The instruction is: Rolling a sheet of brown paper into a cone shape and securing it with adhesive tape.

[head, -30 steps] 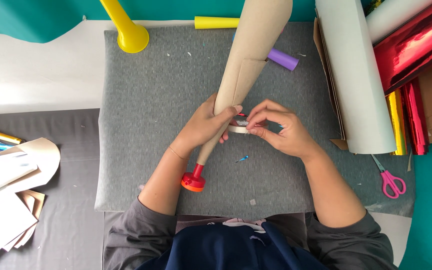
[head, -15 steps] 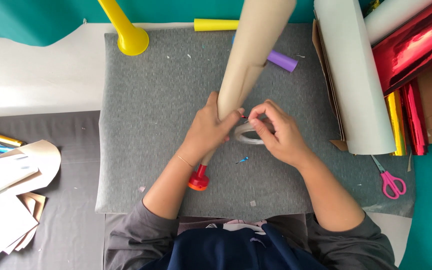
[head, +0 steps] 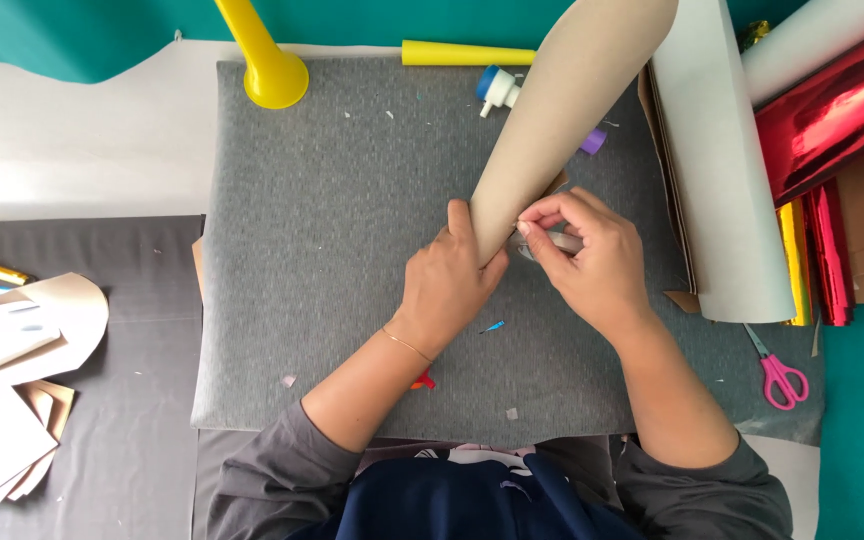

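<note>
A long brown paper cone (head: pixel 564 110) slants from the top right down to the middle of the grey felt mat (head: pixel 322 250). My left hand (head: pixel 447 285) is wrapped around the cone's narrow lower part. My right hand (head: pixel 592 262) pinches a small clear tape roll (head: pixel 555 243) against the cone's right edge, fingertips touching the paper. A red mouthpiece (head: pixel 422 381) at the cone's narrow end peeks out from under my left forearm; most of it is hidden.
A yellow plastic horn (head: pixel 268 62), a yellow tube (head: pixel 467 52) and a white glue bottle with a blue cap (head: pixel 498 88) lie at the mat's far edge. A white paper roll (head: pixel 722 170), red foil (head: pixel 832 110) and pink scissors (head: pixel 780 376) are on the right. Cut paper pieces (head: pixel 12 380) lie on the left.
Both hands and the cone have shifted right and farther from me. The red mouthpiece has slid under my left forearm. The glue bottle now shows beside the cone.
</note>
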